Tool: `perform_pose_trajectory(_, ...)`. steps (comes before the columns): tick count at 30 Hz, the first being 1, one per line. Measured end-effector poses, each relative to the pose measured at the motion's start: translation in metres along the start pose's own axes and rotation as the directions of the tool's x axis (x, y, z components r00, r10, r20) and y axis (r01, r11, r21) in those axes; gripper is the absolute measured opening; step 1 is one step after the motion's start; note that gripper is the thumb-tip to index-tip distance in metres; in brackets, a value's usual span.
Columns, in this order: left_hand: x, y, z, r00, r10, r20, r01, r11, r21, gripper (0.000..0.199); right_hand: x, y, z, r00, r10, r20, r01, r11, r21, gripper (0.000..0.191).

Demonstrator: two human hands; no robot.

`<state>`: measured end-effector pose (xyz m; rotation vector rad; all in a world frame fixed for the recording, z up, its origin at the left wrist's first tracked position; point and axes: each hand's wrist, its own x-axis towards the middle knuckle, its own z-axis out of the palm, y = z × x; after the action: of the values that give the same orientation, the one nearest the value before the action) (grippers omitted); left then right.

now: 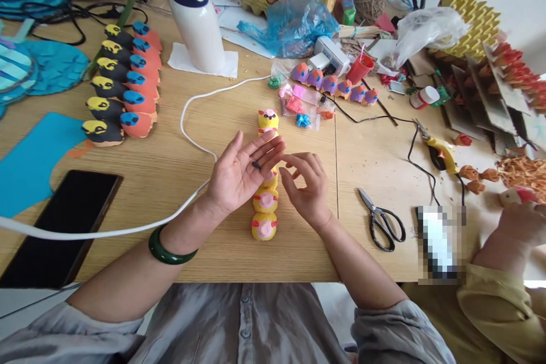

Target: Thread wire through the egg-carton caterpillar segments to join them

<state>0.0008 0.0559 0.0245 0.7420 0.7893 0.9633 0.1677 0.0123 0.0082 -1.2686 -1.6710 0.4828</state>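
Observation:
My left hand is palm up with its fingers stretched out, and a small dark piece lies on the fingers. To the right, my right hand has its fingers bent and apart near the left fingertips, with nothing visible in it. Below both hands a row of yellow carton cups with pink and red parts runs away from me on the table. The farthest cup carries dark marks. My left hand hides part of the row.
Black scissors, a yellow-handled tool and another person's hand are on the right. At left are a dark tablet, a white cable and painted carton rows. A white bottle stands behind.

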Motion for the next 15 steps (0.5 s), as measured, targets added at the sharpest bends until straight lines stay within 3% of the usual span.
perform_pose_trajectory(4, -0.006, -0.003, 0.005, 0.996, -0.077, 0.055, 0.084, 0.988, -0.131, 0.062, -0.001, 0.002, 0.007, 0.983, -0.164, 0.079, 0.176, 0.969, -0.174, 0.013)
perform_pose_trajectory(8, -0.01, -0.004, 0.01, 0.989, -0.056, 0.133, 0.082, 0.977, -0.195, 0.063, -0.004, 0.006, 0.013, 0.984, -0.176, 0.018, 0.176, 0.962, -0.208, 0.012)
perform_pose_trajectory(12, -0.012, -0.009, 0.008, 0.98, -0.003, 0.199, 0.013, 0.999, -0.048, 0.068, -0.002, 0.004, 0.006, 0.991, -0.13, 0.002, 0.13, 0.99, -0.05, 0.01)
perform_pose_trajectory(15, -0.013, -0.015, 0.004, 0.988, 0.138, 0.073, -0.148, 0.974, 0.17, 0.057, 0.004, 0.002, -0.003, 0.992, -0.124, -0.016, 0.124, 0.992, 0.003, 0.01)
